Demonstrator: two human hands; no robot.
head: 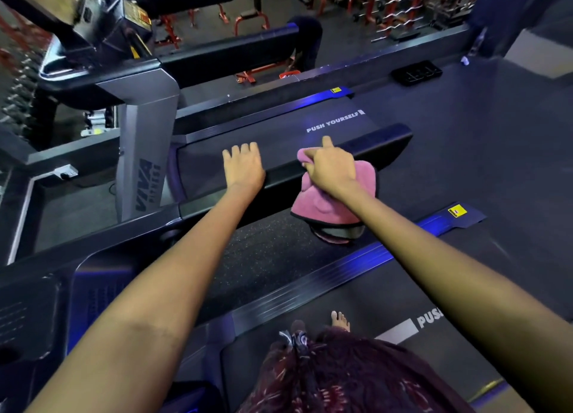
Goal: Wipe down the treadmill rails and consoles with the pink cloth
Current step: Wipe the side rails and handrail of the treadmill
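A black treadmill handrail [384, 144] runs from the grey upright at the left out to the right. My left hand [243, 164] rests on top of it with the fingers curled over the far edge. My right hand [330, 169] grips the pink cloth [322, 204] against the rail further right, and the cloth hangs down over the near side. The console [102, 24] of that treadmill sits blurred at the upper left. Its belt [335, 122] reads PUSH YOURSELF.
I stand barefoot on a second treadmill belt [387, 350], whose blue-lit side rail [341, 273] runs diagonally below my arms. A dark console panel [34, 316] lies at the lower left. Red weight benches [251, 20] and a crouching person [307, 40] are in the background.
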